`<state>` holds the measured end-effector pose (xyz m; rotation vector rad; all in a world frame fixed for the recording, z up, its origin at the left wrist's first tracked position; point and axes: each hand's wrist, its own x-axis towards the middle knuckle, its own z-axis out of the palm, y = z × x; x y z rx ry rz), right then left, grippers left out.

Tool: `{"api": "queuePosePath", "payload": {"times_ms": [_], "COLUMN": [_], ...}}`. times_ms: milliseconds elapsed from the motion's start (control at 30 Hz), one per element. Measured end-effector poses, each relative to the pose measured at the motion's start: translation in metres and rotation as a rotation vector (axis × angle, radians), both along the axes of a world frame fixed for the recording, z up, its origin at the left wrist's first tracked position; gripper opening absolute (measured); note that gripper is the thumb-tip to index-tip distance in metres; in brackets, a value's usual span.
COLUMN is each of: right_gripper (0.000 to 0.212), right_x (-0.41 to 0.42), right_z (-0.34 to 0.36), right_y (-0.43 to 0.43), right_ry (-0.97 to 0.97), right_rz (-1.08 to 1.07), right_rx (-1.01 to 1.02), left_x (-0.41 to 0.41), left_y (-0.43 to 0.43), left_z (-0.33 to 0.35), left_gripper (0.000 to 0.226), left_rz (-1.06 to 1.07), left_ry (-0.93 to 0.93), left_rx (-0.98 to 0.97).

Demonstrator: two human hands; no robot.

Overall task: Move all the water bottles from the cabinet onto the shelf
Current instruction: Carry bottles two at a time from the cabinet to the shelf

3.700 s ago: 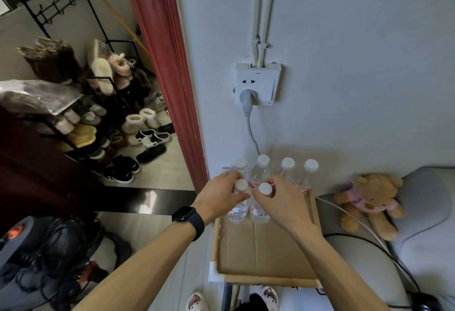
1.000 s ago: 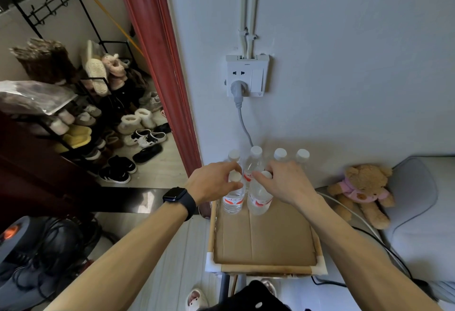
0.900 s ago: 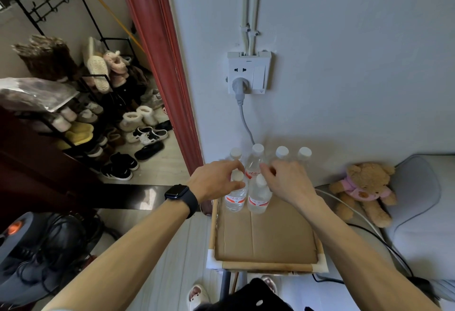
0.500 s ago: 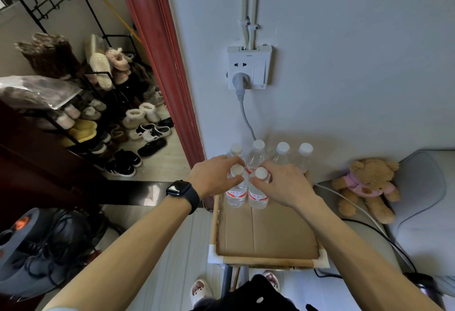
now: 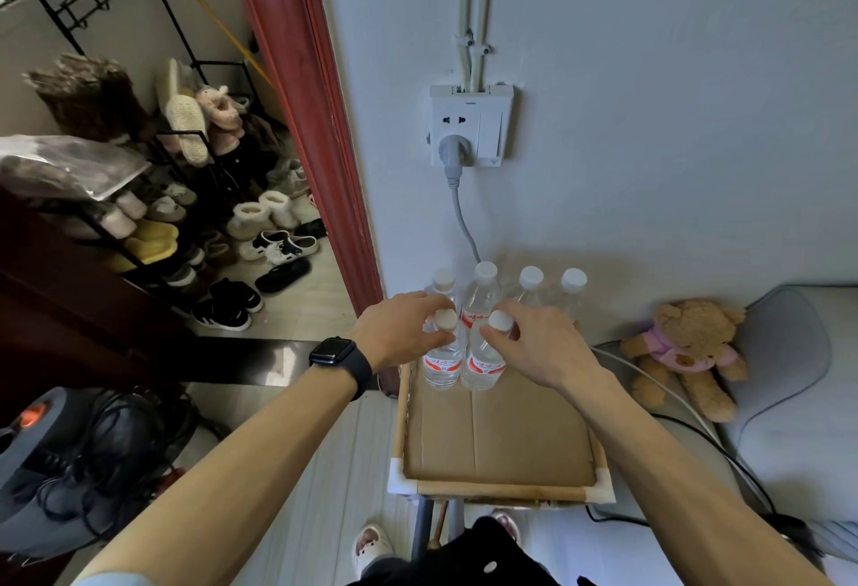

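Left front bottle (image 5: 442, 355) and right front bottle (image 5: 484, 360) stand upright, touching, at the far end of the shelf (image 5: 501, 489). Left hand (image 5: 399, 330) and right hand (image 5: 538, 339) come from above, each curled round its own bottle's neck. Back row (image 5: 530, 290) just behind.

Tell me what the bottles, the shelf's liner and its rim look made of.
The bottles: clear glossy plastic, see-through, with white caps. The liner: matte brown cardboard, by its fold creases. The rim: probably pale wood or bamboo; white corner joints look plastic.
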<state>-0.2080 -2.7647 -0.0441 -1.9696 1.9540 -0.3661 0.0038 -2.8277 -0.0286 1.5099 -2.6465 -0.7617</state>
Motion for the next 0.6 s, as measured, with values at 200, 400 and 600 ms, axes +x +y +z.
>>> {"api": "queuePosePath", "payload": {"times_ms": [200, 400, 600], "right_gripper": [0.03, 0.029, 0.039], "right_x": [0.0031, 0.0041, 0.0066], "right_z": [0.0026, 0.0027, 0.0017], "right_y": [-0.002, -0.0066, -0.0053], "right_ry": [0.022, 0.008, 0.042], "right_rz": [-0.013, -0.035, -0.047], "right_rx": [-0.021, 0.04, 0.079], "left_x": [-0.0013, -0.0006, -0.0009], "left_y": [0.0008, 0.0017, 0.0], "left_z": [-0.0005, -0.0054, -0.0007], "left_gripper": [0.041, 0.04, 0.037], "left_rz": [0.007, 0.025, -0.006], "left_ry": [0.016, 0.004, -0.069], "left_rx": [0.003, -0.01, -0.071]}}
